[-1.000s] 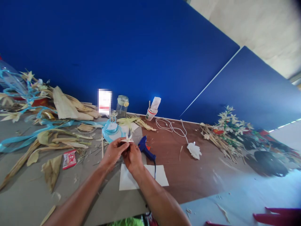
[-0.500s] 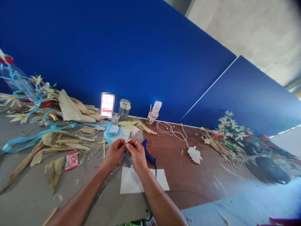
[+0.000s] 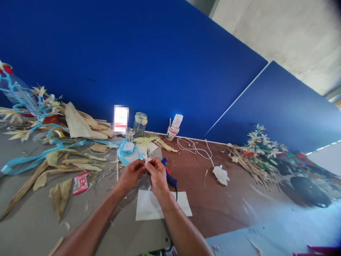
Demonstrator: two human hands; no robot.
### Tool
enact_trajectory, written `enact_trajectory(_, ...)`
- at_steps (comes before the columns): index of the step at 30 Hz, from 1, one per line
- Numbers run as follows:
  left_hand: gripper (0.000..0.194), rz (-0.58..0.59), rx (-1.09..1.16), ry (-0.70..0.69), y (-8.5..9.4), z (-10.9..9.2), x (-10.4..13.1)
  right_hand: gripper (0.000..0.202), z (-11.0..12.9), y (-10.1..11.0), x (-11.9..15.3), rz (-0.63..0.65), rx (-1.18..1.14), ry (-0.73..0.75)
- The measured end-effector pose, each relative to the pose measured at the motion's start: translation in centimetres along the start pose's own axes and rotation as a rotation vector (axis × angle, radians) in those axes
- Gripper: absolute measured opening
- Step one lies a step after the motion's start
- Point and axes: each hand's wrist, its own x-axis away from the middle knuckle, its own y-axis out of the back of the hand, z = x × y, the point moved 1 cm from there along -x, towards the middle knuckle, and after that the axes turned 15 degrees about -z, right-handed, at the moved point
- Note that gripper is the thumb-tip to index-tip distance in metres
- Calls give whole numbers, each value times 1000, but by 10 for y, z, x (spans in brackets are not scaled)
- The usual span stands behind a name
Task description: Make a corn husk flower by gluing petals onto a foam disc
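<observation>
A small pale husk flower (image 3: pixel 147 158) rises from between the fingertips of both hands, above the table. My left hand (image 3: pixel 132 173) is closed at its base, thumb and fingers pinched together. Close against it, my right hand (image 3: pixel 158 175) pinches the same piece from the other side. Just right of my right hand lies a blue glue gun (image 3: pixel 171 179), partly hidden by that hand. White paper (image 3: pixel 149 209) lies under my right forearm. Behind my hands is a roll of light blue ribbon (image 3: pixel 126 148).
Dried husks (image 3: pixel 80 122), blue ribbon and a red packet (image 3: pixel 80 183) cover the left side. A glass jar (image 3: pixel 140 124), a cup (image 3: pixel 172 133) and a white cable (image 3: pixel 195 149) stand or lie along the blue partition. White artificial flowers (image 3: pixel 262 144) are at the right.
Both hands have shifted slightly, and the small flower between them has turned, so more of its petals show upright. The glue gun is a little more covered by my right hand.
</observation>
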Motion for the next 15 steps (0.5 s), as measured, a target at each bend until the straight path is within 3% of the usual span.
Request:
enact_trajectory(4, 22, 9, 39, 38, 0, -4, 1, 17, 0, 0, 0, 82, -73, -106)
enact_trajectory(11, 24, 32, 74, 60, -1, -7, 2, 15, -2, 0, -1, 107, -153, -160)
enact_trajectory(15, 24, -30, 106, 91, -1, -7, 4, 15, -5, 1, -3, 100, -95, -142)
